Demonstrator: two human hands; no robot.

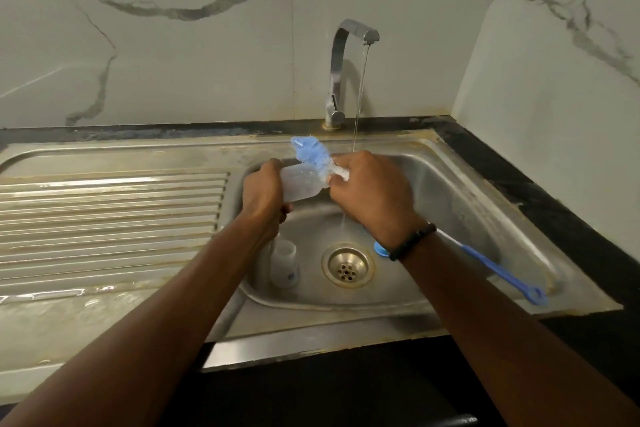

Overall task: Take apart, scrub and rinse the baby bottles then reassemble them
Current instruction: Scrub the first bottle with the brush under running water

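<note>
Bottle (298, 184) gripped by left hand (263, 196); right hand (372, 192) grips brush (313, 156) over sink (460, 191).

Two bottles: one (299, 182) at frame centre, one (284, 263) lower in the sink. One brush (311, 154), one tap (341, 73), one drain (347, 265), two hands (263, 194) (372, 191).
</note>
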